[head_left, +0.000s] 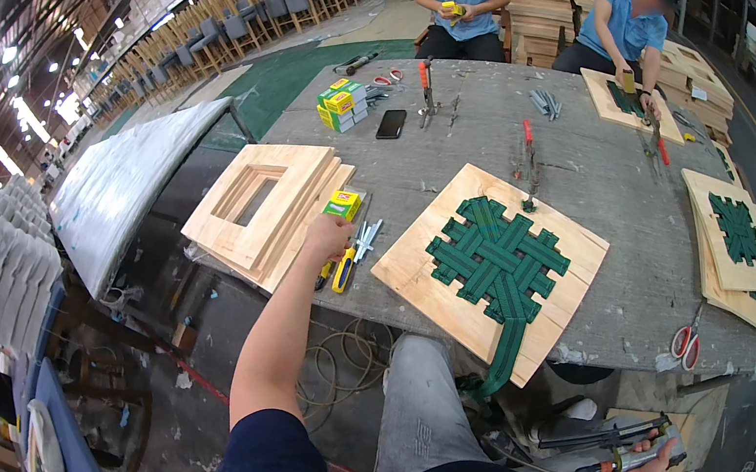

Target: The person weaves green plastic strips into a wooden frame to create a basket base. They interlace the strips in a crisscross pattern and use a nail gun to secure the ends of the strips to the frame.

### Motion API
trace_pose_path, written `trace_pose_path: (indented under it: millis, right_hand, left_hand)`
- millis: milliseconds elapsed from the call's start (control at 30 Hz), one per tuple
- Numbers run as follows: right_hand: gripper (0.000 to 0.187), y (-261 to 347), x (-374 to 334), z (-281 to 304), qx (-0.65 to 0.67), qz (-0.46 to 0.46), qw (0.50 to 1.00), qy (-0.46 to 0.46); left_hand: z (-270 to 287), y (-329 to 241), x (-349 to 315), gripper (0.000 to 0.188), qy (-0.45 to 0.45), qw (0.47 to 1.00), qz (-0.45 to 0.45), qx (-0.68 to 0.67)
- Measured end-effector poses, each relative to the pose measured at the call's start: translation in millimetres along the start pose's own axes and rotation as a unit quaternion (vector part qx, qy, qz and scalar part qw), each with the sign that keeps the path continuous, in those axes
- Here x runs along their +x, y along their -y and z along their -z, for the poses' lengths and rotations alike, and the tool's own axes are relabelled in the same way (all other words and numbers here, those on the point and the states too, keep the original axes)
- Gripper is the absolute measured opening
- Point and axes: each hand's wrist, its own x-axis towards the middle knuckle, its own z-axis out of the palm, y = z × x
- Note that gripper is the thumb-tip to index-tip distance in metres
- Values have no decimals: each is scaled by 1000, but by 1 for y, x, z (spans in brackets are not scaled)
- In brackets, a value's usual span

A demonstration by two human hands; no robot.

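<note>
My left hand [329,238] is stretched out over the table beside a small yellow-and-green box [342,205]. Its fingers are curled together, and what they pinch, if anything, is hidden. Metal staple strips [368,239] and a yellow-handled utility knife [344,271] lie just by it. Low at the right, my right hand [650,470] grips a pneumatic staple gun [618,440] with an air hose. In front of me a square wooden panel [412,265] carries woven green webbing [498,256] over its middle, one loose strap [507,354] hanging past the near edge.
Stacked wooden frames [259,200] stand at the left; finished-looking webbed panels [735,229] lie at the right. Red-handled scissors [685,345], a red-handled clamp tool [530,162], a phone [391,124] and stacked boxes [343,105] are on the table [336,159]. Two people in blue shirts work opposite.
</note>
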Motion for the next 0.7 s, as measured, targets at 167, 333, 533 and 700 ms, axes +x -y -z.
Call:
trace_pose_path:
  millis: [167,333,533,700]
  right_hand:
    - [57,-2,6,6,2,-9,1000,28]
    - [61,-2,9,2,3,-20,999,39]
    - [48,-4,1,-2,24,57,998,30]
    - [54,-4,0,-4,-4,47,997,60]
  left_hand:
    - [26,-7,8,23,39,999,8,15]
    - [79,3,3,23,-10,1000,1,-16]
    - [1,13,-44,24,68,990,-70,-106]
    - [-124,29,-105,28,-5,955,-287,79]
